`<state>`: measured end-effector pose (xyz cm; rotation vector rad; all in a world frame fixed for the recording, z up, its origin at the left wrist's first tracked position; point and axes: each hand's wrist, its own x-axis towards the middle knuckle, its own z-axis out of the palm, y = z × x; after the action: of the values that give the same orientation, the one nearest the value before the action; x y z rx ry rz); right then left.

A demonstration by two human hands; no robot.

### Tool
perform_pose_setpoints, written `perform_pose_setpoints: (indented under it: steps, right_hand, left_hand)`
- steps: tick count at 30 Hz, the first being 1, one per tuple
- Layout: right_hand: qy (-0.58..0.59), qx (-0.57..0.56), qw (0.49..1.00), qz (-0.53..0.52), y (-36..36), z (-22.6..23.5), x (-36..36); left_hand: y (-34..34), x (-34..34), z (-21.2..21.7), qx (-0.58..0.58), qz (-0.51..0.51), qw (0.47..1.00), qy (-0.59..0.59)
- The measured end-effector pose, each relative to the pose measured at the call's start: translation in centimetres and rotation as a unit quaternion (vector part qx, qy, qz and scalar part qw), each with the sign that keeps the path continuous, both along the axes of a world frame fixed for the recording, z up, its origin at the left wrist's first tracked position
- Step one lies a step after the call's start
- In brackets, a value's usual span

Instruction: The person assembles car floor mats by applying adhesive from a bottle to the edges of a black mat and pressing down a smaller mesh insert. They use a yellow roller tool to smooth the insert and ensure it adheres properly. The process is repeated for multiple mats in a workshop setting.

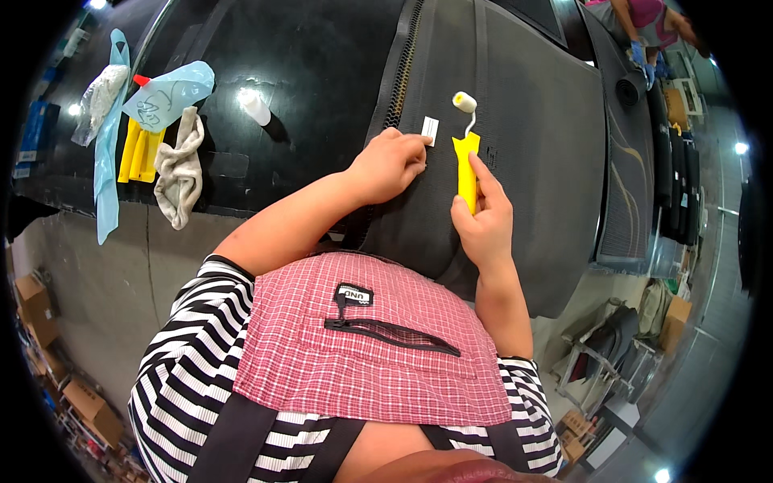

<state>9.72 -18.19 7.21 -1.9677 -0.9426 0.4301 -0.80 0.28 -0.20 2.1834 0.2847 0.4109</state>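
Observation:
My right hand is wrapped round the yellow handle of a small paint roller. Its short white roller head points away from me over a dark grey mat. Left of it, my left hand is closed, its fingers curled, with thumb and forefinger at the lower edge of a small white label. The label lies at the mat's left part, beside a toothed, zipper-like strip. Whether the fingertips grip the label or only press on it is hard to make out.
On the black table to the left lie a white bottle, a light blue plastic bag, yellow pieces and a beige cloth. Another person in blue gloves is at the far right. Cardboard boxes stand lower left.

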Motion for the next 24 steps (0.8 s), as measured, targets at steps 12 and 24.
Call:
perform_pose_setpoints:
  steps: [12, 24]
  right_hand:
    - [-0.052, -0.068, 0.996, 0.038, -3.2, -1.0, -3.6]
    - [-0.048, -0.172, 0.982, 0.063, -1.9, -1.0, -4.5]
  left_hand:
    - [3.7, 3.0, -0.7, -0.476, 0.036, 0.879, 0.000]
    - [5.5, 4.1, 0.5, -0.299, -0.004, 0.950, 0.093]
